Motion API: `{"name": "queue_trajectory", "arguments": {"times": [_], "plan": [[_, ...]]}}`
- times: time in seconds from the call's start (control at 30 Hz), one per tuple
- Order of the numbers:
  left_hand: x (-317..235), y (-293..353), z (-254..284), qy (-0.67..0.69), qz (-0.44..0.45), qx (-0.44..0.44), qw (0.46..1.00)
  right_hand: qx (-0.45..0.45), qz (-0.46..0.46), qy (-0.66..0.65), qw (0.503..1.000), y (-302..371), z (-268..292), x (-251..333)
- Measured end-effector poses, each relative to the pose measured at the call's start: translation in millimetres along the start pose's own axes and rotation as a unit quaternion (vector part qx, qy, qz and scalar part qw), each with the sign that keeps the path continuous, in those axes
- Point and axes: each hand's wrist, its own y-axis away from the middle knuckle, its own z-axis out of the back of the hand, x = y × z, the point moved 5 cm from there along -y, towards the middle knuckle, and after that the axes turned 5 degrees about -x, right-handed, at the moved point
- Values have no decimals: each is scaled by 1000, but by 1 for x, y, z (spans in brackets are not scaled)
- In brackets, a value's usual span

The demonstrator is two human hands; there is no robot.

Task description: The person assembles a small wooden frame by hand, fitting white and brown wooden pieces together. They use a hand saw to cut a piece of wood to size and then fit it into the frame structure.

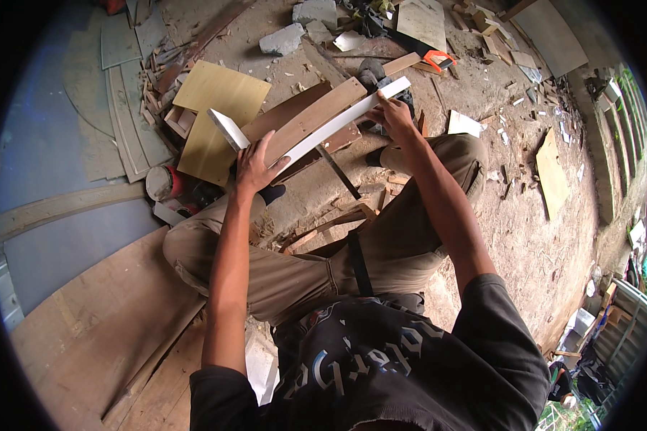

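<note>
White strip (pixel 329 132) of board runs at a slant between the two hands, its near end at the left hand (pixel 254 167) and its far end reaching a little past the right hand (pixel 393 118). The left hand is closed around the near end, with its thumb laid along the strip and its fingers over the upper side. The right hand pinches the strip close to its far end; its fingertips are partly hidden.

Just beyond the strip, and beside it between the hands, lies a brown plank (pixel 313 121); whether the two are joined, I cannot tell. A short white piece (pixel 226 128) slants up and away just beyond the left hand's fingers. Farther out from that hand is a yellowish panel (pixel 223 90), and to its left stands a reddish container (pixel 163 183).

Beyond the right hand, slightly to its right, lies a saw with an orange handle (pixel 439 59). A white square piece (pixel 465 123) rests on the ground to that hand's right, and well apart, farther right, lies a pale wooden sheet (pixel 551 172). Below and between the hands, a dark stick (pixel 339 172) slants over the ground.
</note>
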Motion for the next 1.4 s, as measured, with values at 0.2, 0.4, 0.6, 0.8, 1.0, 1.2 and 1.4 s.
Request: {"name": "queue_trajectory", "arguments": {"times": [0.2,0.4,0.6,0.8,1.0,1.2,1.4], "plan": [[17,-4,7,219,49,1,975,13,70,-42,997,-10,-5,33],[6,-5,15,241,94,26,966,5,154,-83,985,-37,-3,59],[12,-1,12,182,57,-10,982,6,118,62,991,-30,-21,40],[13,0,5,177,49,-25,983,24,121,176,977,-22,-26,29],[8,0,9,152,43,-51,986,-72,117,-94,986,-40,7,46],[0,1,8,120,44,-37,991,-12,111,-79,991,-32,2,25],[2,-2,0,88,17,-55,994,-34,137,-120,983,-38,15,44]]}}
